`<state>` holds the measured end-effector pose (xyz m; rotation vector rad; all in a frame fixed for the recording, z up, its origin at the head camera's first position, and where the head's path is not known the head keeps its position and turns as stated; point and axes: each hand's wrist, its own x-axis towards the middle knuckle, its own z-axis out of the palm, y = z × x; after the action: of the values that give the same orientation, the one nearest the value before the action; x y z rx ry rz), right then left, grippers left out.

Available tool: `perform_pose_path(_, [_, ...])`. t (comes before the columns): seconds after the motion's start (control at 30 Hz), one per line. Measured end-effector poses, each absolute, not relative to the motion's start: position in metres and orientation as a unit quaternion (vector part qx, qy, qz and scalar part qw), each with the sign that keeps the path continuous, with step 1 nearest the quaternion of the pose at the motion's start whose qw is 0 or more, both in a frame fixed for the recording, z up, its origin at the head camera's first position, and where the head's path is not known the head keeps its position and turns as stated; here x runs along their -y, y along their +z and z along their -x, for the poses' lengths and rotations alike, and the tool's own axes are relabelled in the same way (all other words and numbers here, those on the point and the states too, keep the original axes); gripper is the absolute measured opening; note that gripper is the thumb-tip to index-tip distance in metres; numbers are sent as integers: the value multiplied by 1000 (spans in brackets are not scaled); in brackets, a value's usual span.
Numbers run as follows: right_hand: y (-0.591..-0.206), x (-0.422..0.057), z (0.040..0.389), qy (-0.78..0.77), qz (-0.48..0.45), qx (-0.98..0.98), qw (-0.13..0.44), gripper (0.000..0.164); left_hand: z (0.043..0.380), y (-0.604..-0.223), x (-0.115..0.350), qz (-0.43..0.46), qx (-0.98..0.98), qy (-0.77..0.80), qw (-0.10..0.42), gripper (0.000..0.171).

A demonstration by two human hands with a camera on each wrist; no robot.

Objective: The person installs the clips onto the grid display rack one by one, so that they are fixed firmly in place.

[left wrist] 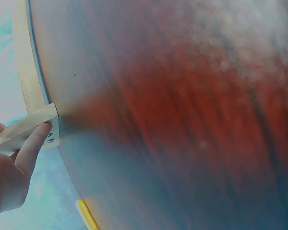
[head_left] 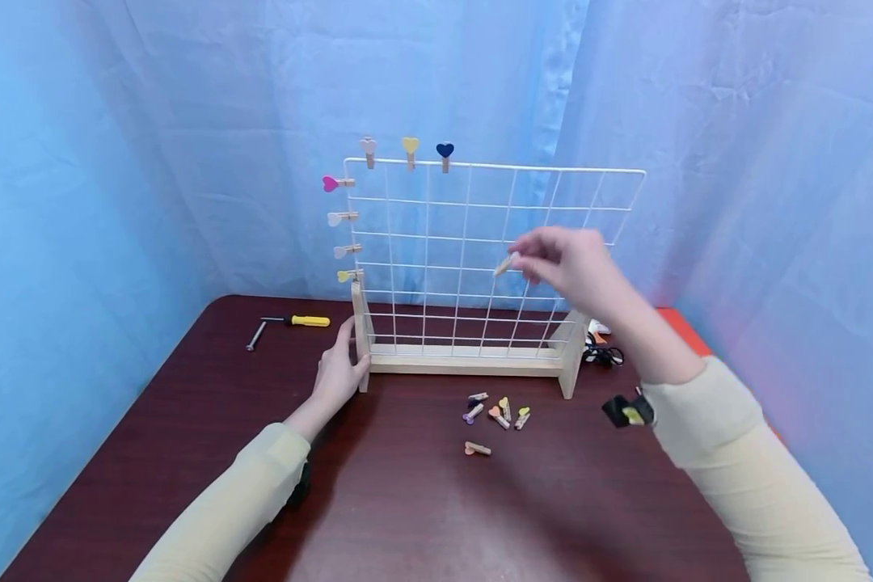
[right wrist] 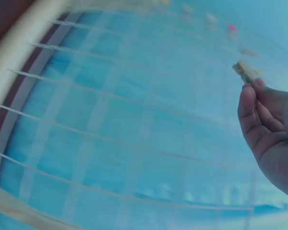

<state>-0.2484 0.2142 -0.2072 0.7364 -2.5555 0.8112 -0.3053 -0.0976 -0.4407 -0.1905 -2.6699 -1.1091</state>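
A white wire grid point(head_left: 468, 234) stands upright in a wooden base point(head_left: 466, 364) on the table. My left hand point(head_left: 340, 368) grips the base's left upright point(left wrist: 26, 127), thumb on one side and fingers on the other. In front of the grid's right half, my right hand point(head_left: 563, 259) pinches a small wooden clothespin point(right wrist: 245, 72) between thumb and fingertips, apart from the wires. Heart-topped clothespins are clipped along the grid: a white one point(head_left: 368, 149), a yellow one point(head_left: 411, 149) and a navy one point(head_left: 445, 153) on top, and several, including a pink one point(head_left: 332, 184), down the left edge.
Several loose heart clothespins point(head_left: 500, 414) lie before the base, with an orange one point(head_left: 478, 449) nearer. A yellow-handled screwdriver point(head_left: 309, 321) and a bolt point(head_left: 256, 336) lie at the left. Black cable point(head_left: 604, 354) and an orange-red object point(head_left: 687, 331) are at the right.
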Motion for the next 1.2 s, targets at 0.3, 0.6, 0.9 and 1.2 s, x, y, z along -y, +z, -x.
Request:
perform_pose_path(0.3, [-139, -214, 278, 274, -238, 900, 243, 23, 306, -441, 98, 66, 913, -381, 128, 72])
perform_pose_path(0.6, [-120, -206, 301, 276, -255, 879, 294, 26, 307, -443, 97, 67, 913, -379, 135, 72])
perform_pose_path(0.9, [-119, -196, 315, 271, -223, 893, 282, 28, 306, -443, 97, 64, 913, -381, 133, 72])
perform_pose_path(1.2, [-124, -189, 318, 223, -229, 911, 262, 26, 305, -443, 99, 61, 913, -379, 137, 71])
